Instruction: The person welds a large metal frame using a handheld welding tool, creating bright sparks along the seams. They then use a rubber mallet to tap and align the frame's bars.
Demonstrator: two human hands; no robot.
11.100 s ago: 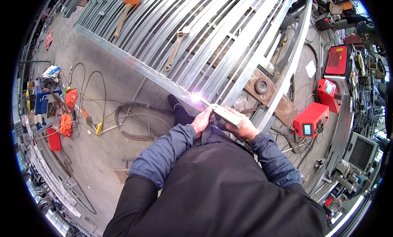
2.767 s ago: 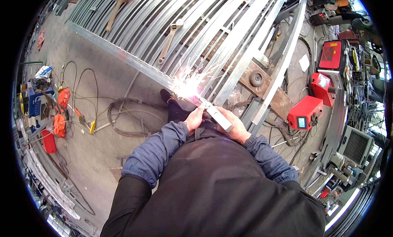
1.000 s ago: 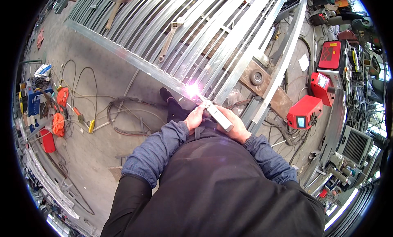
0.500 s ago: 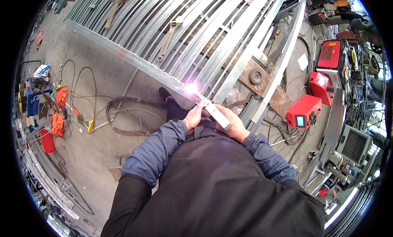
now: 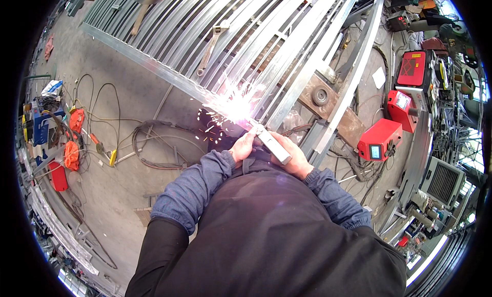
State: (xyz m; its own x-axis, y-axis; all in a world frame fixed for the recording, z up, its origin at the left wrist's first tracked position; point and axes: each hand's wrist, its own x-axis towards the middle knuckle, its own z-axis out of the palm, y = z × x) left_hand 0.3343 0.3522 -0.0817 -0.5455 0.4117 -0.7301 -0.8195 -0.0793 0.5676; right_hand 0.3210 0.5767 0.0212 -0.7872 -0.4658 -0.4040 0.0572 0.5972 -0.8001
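Observation:
A pale grey welding torch (image 5: pixel 275 146) sits between my two hands, its nozzle toward the near rail of a large metal grille (image 5: pixel 159 70) with long slats. Bright white-pink glare and flying sparks (image 5: pixel 237 103) cover the spot at its tip, so the joint itself is hidden. My left hand (image 5: pixel 243 147) is closed on the front of the torch, close to the nozzle. Round the torch body from the right, my right hand (image 5: pixel 297 159) is closed too. Across the slats lie an adjustable wrench (image 5: pixel 209 52) and, farther left, a wooden-handled hammer (image 5: pixel 138 22).
Red machines (image 5: pixel 380 139) with small screens stand on the right. A rusty plate (image 5: pixel 328 110) lies under the grille's right part. Looped cables (image 5: pixel 148 161) cross the floor at left, near orange bundles (image 5: pixel 72 156) and a blue crate (image 5: pixel 43 133).
The small bright glow at the torch tip has grown into a wide burst, with sparks spraying over the rail and toward my foot. My hands and the torch have hardly moved.

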